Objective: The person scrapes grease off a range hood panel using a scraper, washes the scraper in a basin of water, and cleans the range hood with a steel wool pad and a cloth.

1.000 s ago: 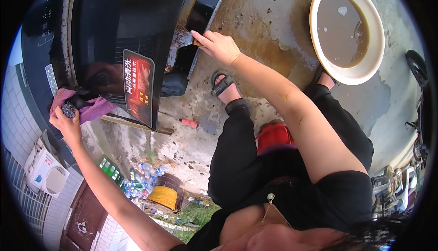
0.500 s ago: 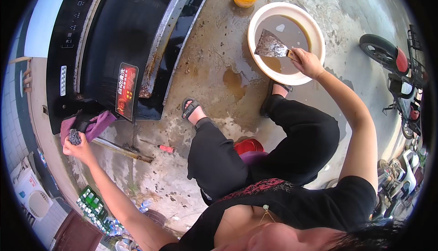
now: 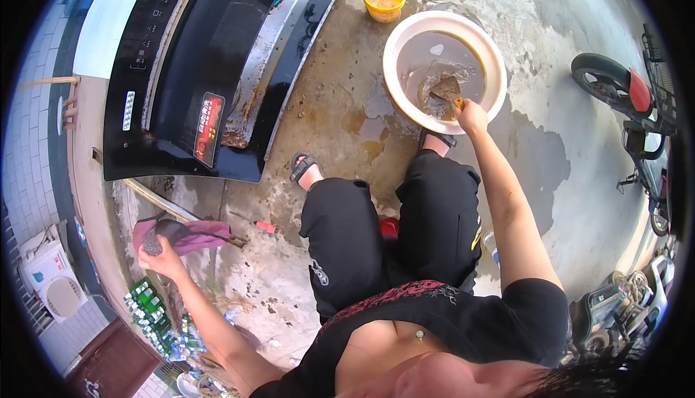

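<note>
My right hand (image 3: 472, 117) is closed around the wooden handle of a scraper (image 3: 444, 90). Its blade dips into murky grey-brown water inside a wide white basin (image 3: 495, 72), and the water ripples around it. Off to the left, my left hand (image 3: 165, 260) grips a dark steel wool scrubber (image 3: 152, 245). A purple cloth (image 3: 206, 234) with a dark patch shows just beyond those fingers; whether they also hold it I cannot tell. Above it lies a black range hood (image 3: 210, 51) with a red label and a rusty, grimy metal channel.
A yellow bucket (image 3: 384, 1) stands behind the basin. On the wet concrete lies a red-handled screwdriver (image 3: 266, 227). Green bottles (image 3: 148, 307) are gathered at lower left. Parked at the right is a motorbike (image 3: 637, 101), and a red stool (image 3: 390, 227) shows between my legs.
My right hand has lowered the scraper from above the basin into the water. My left hand, with the scrubber and purple cloth, has moved down and away from the range hood.
</note>
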Motion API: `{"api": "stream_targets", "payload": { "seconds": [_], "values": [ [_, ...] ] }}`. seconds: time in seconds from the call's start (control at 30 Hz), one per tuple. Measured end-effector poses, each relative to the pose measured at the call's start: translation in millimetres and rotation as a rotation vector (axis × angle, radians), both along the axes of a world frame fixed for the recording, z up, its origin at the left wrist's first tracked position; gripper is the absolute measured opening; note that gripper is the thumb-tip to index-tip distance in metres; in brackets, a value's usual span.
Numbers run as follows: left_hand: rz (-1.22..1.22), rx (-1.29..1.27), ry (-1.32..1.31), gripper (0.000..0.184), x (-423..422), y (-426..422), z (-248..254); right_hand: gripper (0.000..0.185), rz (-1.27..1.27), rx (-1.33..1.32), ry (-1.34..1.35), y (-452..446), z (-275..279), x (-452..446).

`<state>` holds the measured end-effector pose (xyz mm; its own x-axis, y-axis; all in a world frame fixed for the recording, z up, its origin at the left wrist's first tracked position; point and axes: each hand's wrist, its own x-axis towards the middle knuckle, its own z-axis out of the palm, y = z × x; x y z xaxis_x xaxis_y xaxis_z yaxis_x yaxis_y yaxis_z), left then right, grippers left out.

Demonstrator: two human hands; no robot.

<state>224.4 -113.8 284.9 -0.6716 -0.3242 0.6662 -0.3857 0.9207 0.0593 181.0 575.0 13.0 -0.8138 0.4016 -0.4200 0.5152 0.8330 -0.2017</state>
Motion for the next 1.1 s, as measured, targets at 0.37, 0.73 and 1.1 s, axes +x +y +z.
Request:
{"api": "stream_targets", "payload": {
  "seconds": [0.37,0.73,1.1],
  "values": [
    [0.071,0.038,0.126,0.047,50.2,-11.1,-6.6,0.031,0.066,-0.116,0.527,-10.0,60.3,24.6],
    [0.206,0.450,0.448,0.042,111.3,-7.3,18.8,0.033,0.295,-0.364,-0.009,-127.0,150.3,-60.4],
    [0.046,1.159,1.309,0.031,24.8,12.6,19.2,0.049,0.803,-0.410,0.089,-402.2,68.2,-140.5]
  ]
}}
